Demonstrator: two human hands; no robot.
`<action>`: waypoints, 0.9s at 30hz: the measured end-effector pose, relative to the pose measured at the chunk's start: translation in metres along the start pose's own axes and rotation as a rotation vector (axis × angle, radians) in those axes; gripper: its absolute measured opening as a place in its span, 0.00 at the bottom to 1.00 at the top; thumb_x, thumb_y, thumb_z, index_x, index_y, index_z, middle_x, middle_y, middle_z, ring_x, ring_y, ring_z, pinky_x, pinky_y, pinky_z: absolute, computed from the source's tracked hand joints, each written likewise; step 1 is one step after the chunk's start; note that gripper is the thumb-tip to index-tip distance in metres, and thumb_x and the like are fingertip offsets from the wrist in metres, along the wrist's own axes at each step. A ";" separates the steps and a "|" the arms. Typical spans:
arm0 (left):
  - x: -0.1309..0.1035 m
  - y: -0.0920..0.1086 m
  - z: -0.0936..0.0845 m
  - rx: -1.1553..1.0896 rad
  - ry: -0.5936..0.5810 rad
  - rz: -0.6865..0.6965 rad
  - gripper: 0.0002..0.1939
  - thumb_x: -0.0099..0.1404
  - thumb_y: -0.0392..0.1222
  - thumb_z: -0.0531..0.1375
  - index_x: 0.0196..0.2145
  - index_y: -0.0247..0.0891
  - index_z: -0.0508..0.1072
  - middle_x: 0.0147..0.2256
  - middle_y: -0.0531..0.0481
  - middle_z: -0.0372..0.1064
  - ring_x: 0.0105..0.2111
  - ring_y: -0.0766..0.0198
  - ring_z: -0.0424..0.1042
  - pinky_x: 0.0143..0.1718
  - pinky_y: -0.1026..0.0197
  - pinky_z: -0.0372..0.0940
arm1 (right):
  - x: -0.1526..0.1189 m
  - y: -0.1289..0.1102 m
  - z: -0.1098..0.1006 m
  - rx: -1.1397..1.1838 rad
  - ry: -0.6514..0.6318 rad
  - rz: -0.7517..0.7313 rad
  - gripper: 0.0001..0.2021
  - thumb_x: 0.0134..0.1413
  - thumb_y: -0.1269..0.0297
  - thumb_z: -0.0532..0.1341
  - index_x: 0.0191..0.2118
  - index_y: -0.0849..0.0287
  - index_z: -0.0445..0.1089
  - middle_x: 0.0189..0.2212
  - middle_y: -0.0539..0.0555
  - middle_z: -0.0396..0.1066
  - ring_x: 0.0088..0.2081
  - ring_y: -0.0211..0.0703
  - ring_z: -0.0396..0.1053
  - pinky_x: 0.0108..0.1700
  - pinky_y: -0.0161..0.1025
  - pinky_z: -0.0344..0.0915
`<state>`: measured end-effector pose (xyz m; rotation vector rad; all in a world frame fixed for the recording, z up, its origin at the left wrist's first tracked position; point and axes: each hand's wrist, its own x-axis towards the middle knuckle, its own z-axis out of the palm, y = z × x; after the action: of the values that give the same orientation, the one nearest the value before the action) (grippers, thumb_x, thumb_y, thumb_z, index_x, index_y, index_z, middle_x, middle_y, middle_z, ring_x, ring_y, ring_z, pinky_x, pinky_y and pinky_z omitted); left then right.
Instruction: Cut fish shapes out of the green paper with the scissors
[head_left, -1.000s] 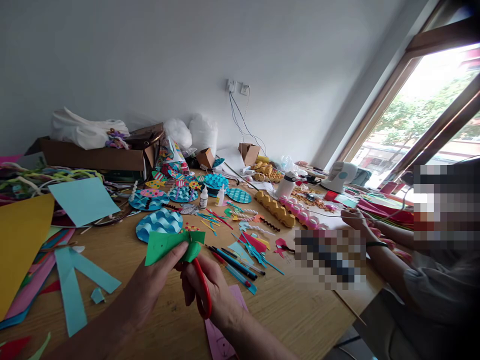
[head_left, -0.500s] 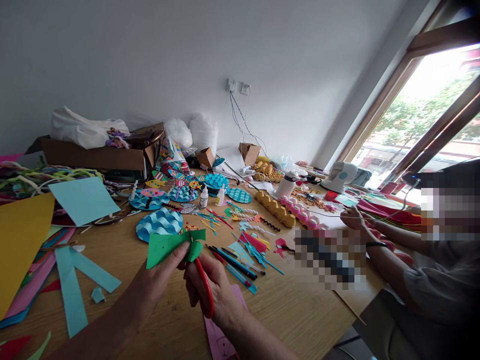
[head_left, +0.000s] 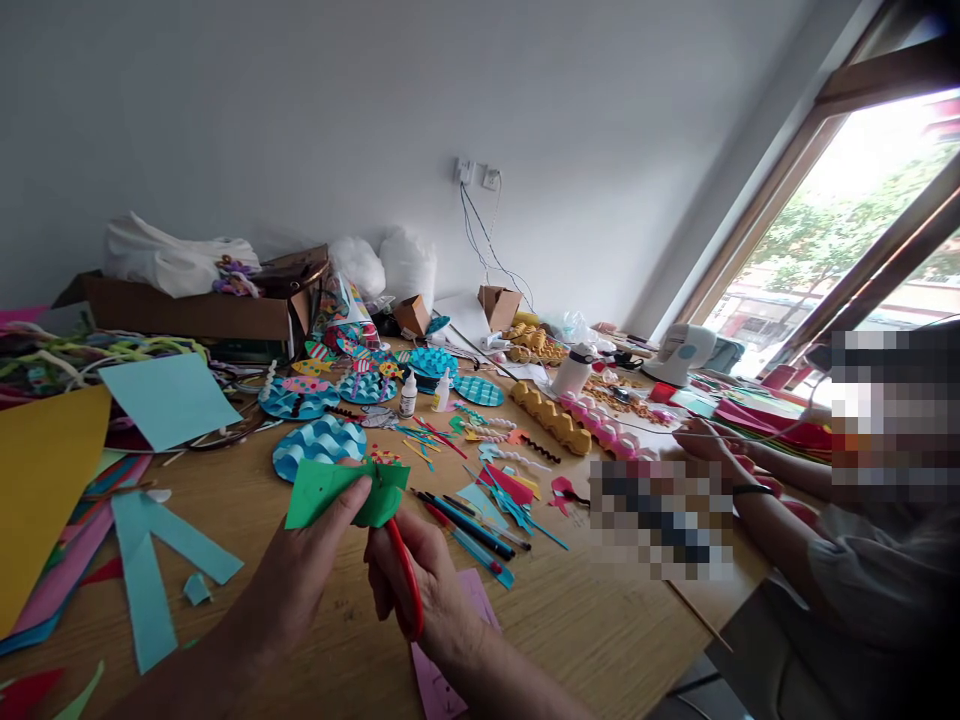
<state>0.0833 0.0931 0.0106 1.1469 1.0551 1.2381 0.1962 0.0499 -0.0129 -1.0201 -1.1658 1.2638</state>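
Note:
My left hand [head_left: 319,545] pinches a piece of green paper [head_left: 311,495], its thumb lying across the top. A small dark dot shows on the paper, and its right part is curled. Red-handled scissors [head_left: 410,580] are gripped in my right hand [head_left: 424,585], just below and right of the paper. The blades are hidden behind the green paper, so how far apart they are does not show. Under my right forearm lies a pink paper strip [head_left: 435,675] with pencil marks. A blue wavy paper disc [head_left: 315,445] sits just beyond my hands.
Pens [head_left: 480,535] and blue paper strips lie right of my hands. Two glue bottles [head_left: 408,396] stand farther back. Light blue paper pieces [head_left: 139,580] and a yellow sheet [head_left: 45,490] are at left. Another person's hands [head_left: 709,450] are at the right, near egg-carton strips [head_left: 551,418].
The green paper has turned in my hands, and the scissor blade seen above it earlier is now hidden. My right hand has shifted slightly. The person at right has moved a little left.

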 end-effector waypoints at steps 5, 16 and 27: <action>-0.002 0.009 0.001 0.048 0.010 -0.004 0.12 0.48 0.52 0.65 0.30 0.46 0.76 0.45 0.50 0.79 0.55 0.45 0.69 0.59 0.50 0.61 | 0.000 -0.004 -0.001 -0.015 -0.010 0.039 0.23 0.52 0.41 0.60 0.26 0.57 0.59 0.13 0.41 0.55 0.14 0.29 0.53 0.16 0.28 0.50; 0.006 0.001 -0.006 -0.073 -0.083 0.058 0.12 0.53 0.51 0.66 0.34 0.44 0.77 0.39 0.54 0.76 0.47 0.52 0.70 0.53 0.56 0.61 | -0.001 -0.010 -0.003 -0.043 -0.004 0.098 0.22 0.50 0.42 0.60 0.24 0.57 0.59 0.12 0.41 0.55 0.13 0.29 0.52 0.15 0.29 0.49; 0.007 0.009 -0.008 -0.068 -0.121 0.115 0.08 0.56 0.49 0.66 0.29 0.45 0.74 0.32 0.56 0.72 0.38 0.58 0.71 0.43 0.61 0.66 | -0.001 -0.009 -0.007 -0.085 -0.020 0.087 0.20 0.52 0.45 0.60 0.25 0.58 0.60 0.14 0.42 0.57 0.15 0.30 0.54 0.17 0.28 0.52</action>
<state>0.0743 0.1004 0.0185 1.2279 0.8604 1.2681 0.2044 0.0484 -0.0049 -1.1339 -1.2101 1.3044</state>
